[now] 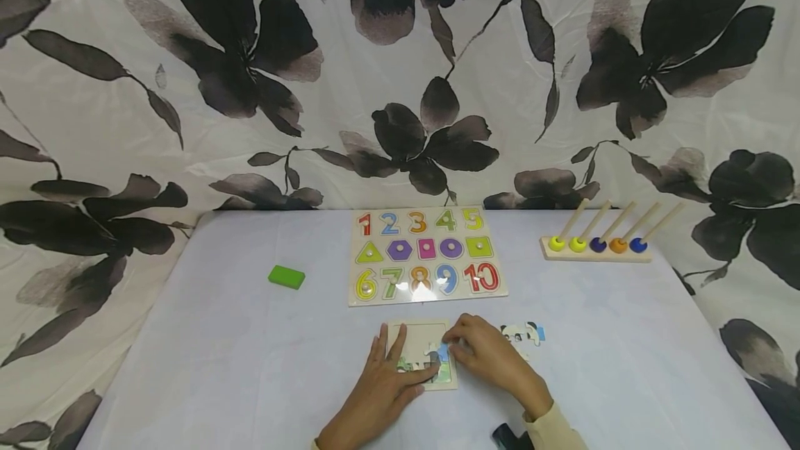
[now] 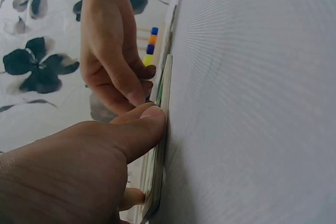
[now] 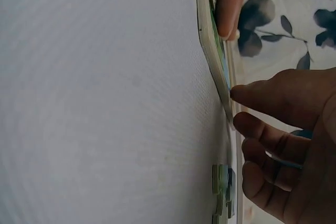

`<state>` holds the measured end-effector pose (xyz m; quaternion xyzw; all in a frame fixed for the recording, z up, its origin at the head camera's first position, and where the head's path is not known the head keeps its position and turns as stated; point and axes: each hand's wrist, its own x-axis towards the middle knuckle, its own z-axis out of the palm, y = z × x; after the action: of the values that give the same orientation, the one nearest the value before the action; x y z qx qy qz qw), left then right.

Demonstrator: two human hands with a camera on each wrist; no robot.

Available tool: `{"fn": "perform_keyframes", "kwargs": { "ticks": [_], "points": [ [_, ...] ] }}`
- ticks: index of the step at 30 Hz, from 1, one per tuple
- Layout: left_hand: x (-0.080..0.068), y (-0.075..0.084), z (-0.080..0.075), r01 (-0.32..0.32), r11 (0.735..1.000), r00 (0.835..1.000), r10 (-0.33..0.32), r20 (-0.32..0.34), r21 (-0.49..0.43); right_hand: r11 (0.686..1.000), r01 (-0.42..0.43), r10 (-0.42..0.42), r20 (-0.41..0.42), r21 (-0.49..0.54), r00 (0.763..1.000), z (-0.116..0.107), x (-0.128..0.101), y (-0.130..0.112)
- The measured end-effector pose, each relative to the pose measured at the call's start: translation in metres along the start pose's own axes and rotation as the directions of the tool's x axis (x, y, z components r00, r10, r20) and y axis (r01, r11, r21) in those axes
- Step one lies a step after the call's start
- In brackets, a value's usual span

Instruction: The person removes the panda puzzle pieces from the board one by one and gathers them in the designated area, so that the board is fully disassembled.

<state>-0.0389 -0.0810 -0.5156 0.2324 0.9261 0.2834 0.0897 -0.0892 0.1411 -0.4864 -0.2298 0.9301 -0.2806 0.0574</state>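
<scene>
A small wooden jigsaw tray (image 1: 417, 340) lies near the table's front edge, with picture pieces in its lower part. My left hand (image 1: 400, 367) rests flat on the tray's left side with straight fingers; its thumb (image 2: 147, 124) presses the tray edge (image 2: 164, 103). My right hand (image 1: 455, 344) comes in from the right with curled fingers and pinches a blue-and-white puzzle piece (image 1: 441, 352) over the tray's right side. In the right wrist view the right hand's thumb (image 3: 239, 94) touches the tray's rim (image 3: 210, 35).
Loose puzzle pieces (image 1: 523, 334) lie just right of the tray. Behind it sits a number-and-shape board (image 1: 425, 255). A green block (image 1: 287, 276) lies to the left, a peg stacker with coloured rings (image 1: 596, 245) at the back right. Flowered fabric hangs behind the table (image 1: 250, 367).
</scene>
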Motion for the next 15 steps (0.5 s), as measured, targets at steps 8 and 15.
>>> {"fn": "perform_keyframes", "kwargs": {
  "ticks": [8,15],
  "points": [
    [-0.0002,0.0009,0.0001,0.005,1.000,1.000,-0.005,0.009,0.000,1.000,-0.018,0.018,0.015,0.008,1.000,0.0020,0.0007,0.0005],
    [0.0010,0.0006,-0.0006,0.005,1.000,1.000,-0.005,0.010,0.005,0.999,-0.019,0.018,0.011,0.035,1.000,0.0010,0.0007,0.0018]
  ]
}}
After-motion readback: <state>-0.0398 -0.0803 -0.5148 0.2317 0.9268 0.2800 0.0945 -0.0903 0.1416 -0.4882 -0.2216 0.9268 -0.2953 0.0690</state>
